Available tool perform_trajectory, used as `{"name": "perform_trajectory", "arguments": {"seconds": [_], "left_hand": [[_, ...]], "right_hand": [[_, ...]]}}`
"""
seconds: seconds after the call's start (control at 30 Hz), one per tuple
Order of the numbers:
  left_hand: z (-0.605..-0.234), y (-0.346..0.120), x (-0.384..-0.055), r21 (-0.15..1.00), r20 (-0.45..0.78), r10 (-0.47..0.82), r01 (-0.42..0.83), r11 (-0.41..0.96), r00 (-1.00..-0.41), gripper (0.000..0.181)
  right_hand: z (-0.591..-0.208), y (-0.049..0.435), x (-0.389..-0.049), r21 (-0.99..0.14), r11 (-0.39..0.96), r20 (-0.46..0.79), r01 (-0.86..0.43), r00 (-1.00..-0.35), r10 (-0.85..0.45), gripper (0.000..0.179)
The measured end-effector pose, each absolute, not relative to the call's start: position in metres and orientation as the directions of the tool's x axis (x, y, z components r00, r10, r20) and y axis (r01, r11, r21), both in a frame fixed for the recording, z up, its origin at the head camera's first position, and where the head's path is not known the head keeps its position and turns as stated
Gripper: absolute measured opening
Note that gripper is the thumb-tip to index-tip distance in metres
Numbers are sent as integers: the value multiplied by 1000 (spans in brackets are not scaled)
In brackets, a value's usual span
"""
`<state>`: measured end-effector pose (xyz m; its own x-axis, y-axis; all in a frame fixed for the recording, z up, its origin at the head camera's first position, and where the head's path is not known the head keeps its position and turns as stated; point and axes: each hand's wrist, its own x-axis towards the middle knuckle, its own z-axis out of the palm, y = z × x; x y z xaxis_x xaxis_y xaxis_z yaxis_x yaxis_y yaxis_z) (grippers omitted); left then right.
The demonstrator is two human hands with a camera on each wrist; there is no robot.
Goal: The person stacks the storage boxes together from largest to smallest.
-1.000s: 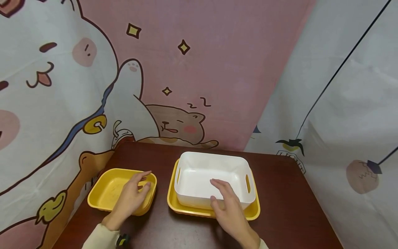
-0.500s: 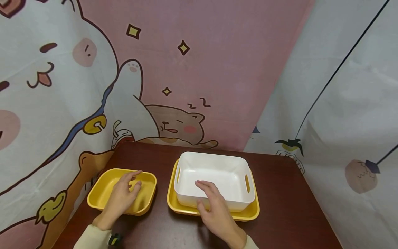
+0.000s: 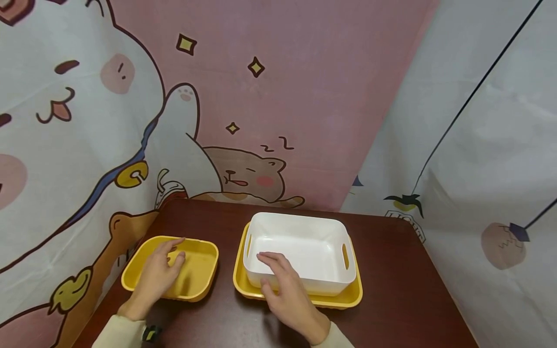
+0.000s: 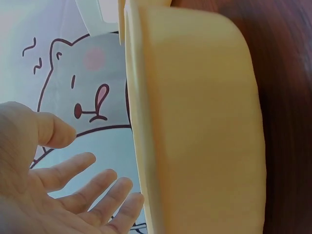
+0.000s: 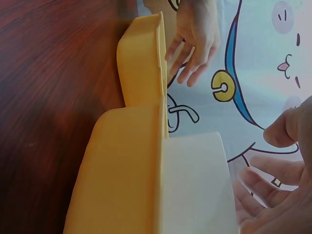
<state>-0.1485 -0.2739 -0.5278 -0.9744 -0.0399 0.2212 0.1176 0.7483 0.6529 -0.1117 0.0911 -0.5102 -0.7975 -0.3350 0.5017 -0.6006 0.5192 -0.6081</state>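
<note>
In the head view my left hand [image 3: 157, 273] hovers over the smaller yellow basin [image 3: 197, 270] on the left of the table. Its fingers are spread and relaxed, and the left wrist view shows them above the rim of that basin [image 4: 204, 117] with nothing in them. My right hand [image 3: 288, 295] is held over the front edge of a white bin [image 3: 304, 232] with slot handles. Nothing lies between its loosely bent fingers [image 5: 265, 185]. The white bin sits inside a larger yellow basin [image 3: 339, 302], whose rim shows around it.
The dark brown table [image 3: 391, 270] carries both yellow basins side by side, with a narrow gap between them. A cartoon-printed cloth [image 3: 304, 96] hangs behind the table and at both sides. A dark band [image 3: 151, 333] is on my left wrist.
Both hands have moved left above the containers, the right from the white bin's middle toward its left part, the left further across the smaller basin. The containers have stayed put.
</note>
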Motion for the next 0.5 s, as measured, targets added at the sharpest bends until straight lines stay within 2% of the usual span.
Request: {"name": "perform_trajectory", "arguments": {"seconds": [0.5], "left_hand": [[-533,-303,-153,618,288,-110,97,781,-951,44]], "right_hand": [[-507,64,-125,-606,462,499,-647,-762,-412,56]]}}
